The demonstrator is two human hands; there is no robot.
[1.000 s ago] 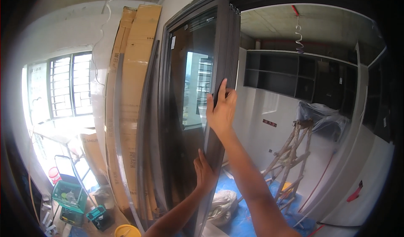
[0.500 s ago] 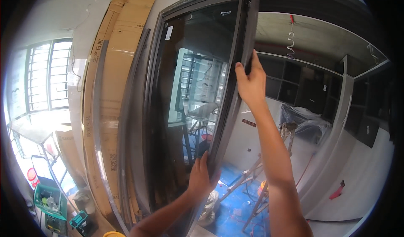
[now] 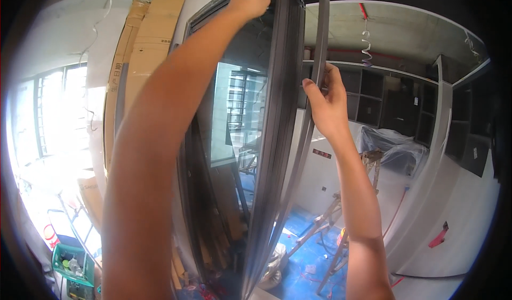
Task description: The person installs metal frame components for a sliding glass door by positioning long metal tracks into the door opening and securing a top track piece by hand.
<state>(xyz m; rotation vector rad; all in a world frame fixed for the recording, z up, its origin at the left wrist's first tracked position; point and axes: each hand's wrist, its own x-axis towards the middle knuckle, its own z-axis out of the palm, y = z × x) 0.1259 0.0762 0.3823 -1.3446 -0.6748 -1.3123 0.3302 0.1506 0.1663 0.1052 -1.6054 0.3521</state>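
A long dark grey metal strip (image 3: 321, 33) stands almost upright, apart from the edge of a dark-framed glass sliding door (image 3: 234, 113) at its upper part. My right hand (image 3: 329, 100) grips this strip, thumb on its left side and fingers around its right. High up at the door's top corner is my left hand (image 3: 250, 0), its fingers pinched together. What lies between those fingertips, if anything, is too small to make out. Beside it, the stacked frame edges (image 3: 288, 60) show grooved profiles and open ends at the top. My left forearm hides part of the glass and frame.
Tall flattened cardboard (image 3: 154, 44) leans on the wall at left. A green crate (image 3: 73, 262) with small items stands lower left. Beyond the opening are a stepladder (image 3: 333, 209), blue floor sheeting (image 3: 304, 257), a plastic-draped object (image 3: 394, 150) and dark cabinets (image 3: 394, 102).
My left hand has risen from the door's lower edge to its top corner. The strip in my right hand has come away rightward from the door edge, exposing grooved frames.
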